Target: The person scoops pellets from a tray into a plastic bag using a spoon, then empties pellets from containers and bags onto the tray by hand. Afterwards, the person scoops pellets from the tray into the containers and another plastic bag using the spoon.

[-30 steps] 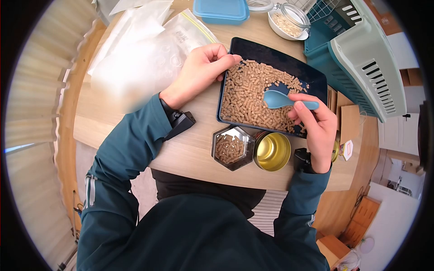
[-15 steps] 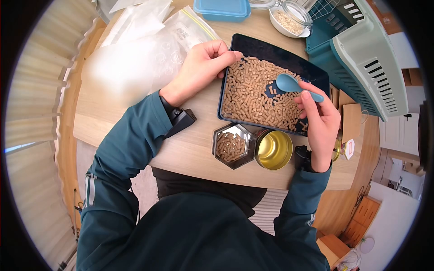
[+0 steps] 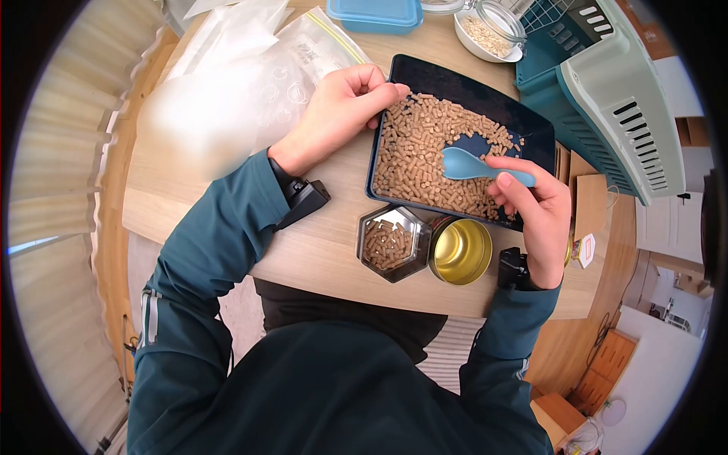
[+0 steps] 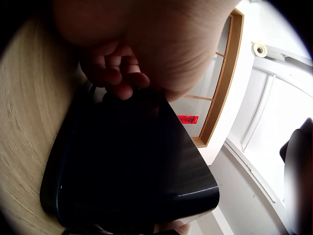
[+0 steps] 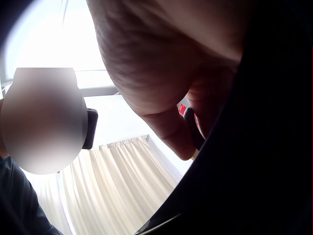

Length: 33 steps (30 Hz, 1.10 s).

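Observation:
A dark navy tray (image 3: 523, 114) holds a bed of brown wood pellets (image 3: 425, 152). My left hand (image 3: 337, 110) grips the tray's left rim, thumb on top; the left wrist view shows its fingers curled against the tray's outer wall (image 4: 132, 161). Between thumb and fingers my right hand (image 3: 540, 212) pinches the handle of a blue spoon (image 3: 464, 165). The spoon's bowl lies over the pellets beside a bare patch of tray floor. In front of the tray stand a hexagonal container (image 3: 413, 262) with some pellets inside and a gold-lined tin (image 3: 462, 254).
Plastic zip bags (image 3: 315, 49) lie left of the tray. Behind it are a blue lidded box (image 3: 375, 15) and a white bowl (image 3: 468, 45) with flakes under a glass jar. A teal and grey pet carrier (image 3: 607, 114) stands close on the right, near cardboard (image 3: 590, 205).
The spoon moved up and right across the pellets, then back left and down, and the bare patch shifted shape. My left hand keeps its hold on the rim.

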Available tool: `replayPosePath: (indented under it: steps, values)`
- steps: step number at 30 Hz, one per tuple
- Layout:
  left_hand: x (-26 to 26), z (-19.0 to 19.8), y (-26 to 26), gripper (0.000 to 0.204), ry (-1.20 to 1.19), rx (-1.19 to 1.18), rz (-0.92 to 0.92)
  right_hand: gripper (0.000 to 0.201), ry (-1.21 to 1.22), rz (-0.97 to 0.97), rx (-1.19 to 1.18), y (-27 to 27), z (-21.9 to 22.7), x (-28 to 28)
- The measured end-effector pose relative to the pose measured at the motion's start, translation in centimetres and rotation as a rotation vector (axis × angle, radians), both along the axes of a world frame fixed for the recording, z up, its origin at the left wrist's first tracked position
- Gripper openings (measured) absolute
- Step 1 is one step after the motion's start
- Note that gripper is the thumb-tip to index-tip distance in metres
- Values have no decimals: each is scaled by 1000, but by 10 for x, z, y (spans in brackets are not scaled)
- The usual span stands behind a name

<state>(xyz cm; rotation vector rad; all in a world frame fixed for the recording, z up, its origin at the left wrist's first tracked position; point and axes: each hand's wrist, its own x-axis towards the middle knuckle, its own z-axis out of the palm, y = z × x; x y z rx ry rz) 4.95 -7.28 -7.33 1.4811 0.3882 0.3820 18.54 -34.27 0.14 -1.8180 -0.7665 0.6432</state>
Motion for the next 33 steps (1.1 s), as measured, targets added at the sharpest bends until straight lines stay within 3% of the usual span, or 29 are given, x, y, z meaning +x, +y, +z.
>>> replayPosePath:
  steps: [17,29,33]
  values:
    - [0,0,-2,30,-24,-17,9,25,131,60,72,-2,-2,8]
    - [0,0,0,28,-16,-18,-11,32,249,21,287,-11,2,10]
    - [-1,0,0,28,-25,-19,-15,35,121,224,356,-17,3,6]
